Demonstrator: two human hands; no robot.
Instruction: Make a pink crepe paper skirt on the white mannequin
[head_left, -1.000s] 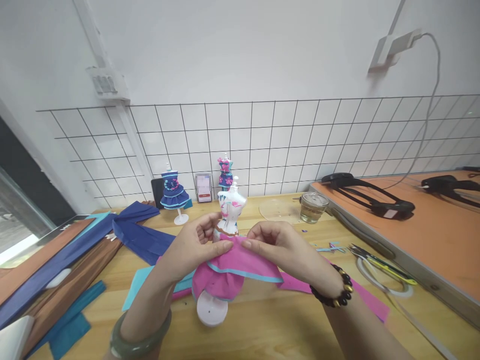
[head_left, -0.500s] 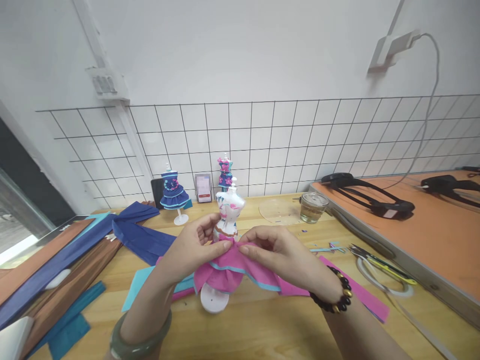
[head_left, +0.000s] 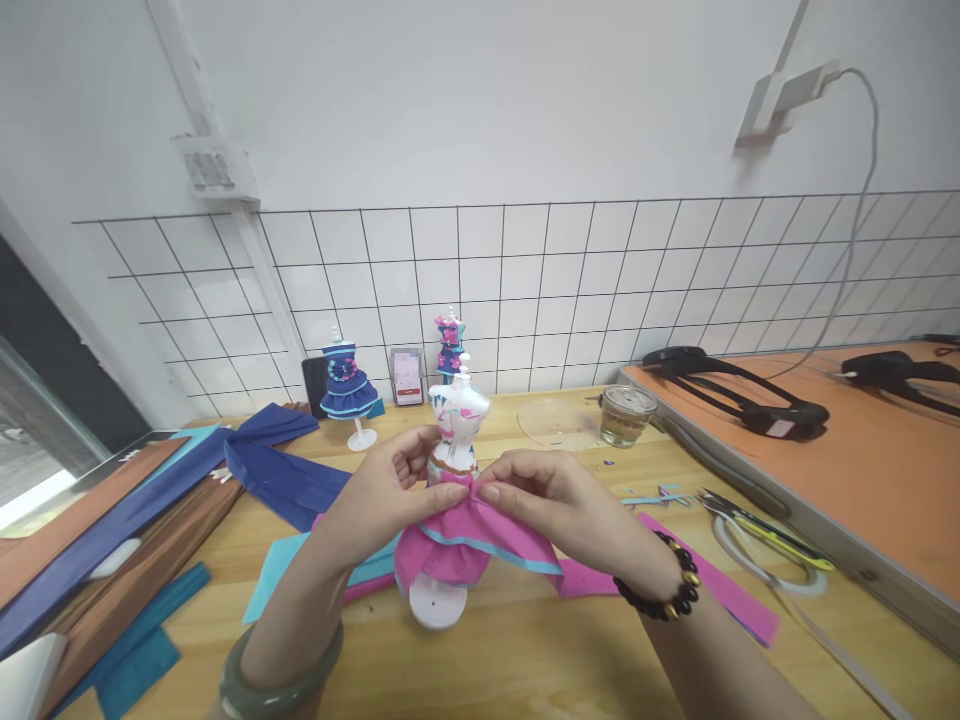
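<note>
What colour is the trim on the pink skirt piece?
Light blue trim along the pink skirt; head view.

The little white doll-shaped dress stand is now standing a bit straighter and further back than a moment ago. The pink paper skirt with a blue edge is bunching up tighter at its waist. The left hand and right hand are pinching closer together.
</note>
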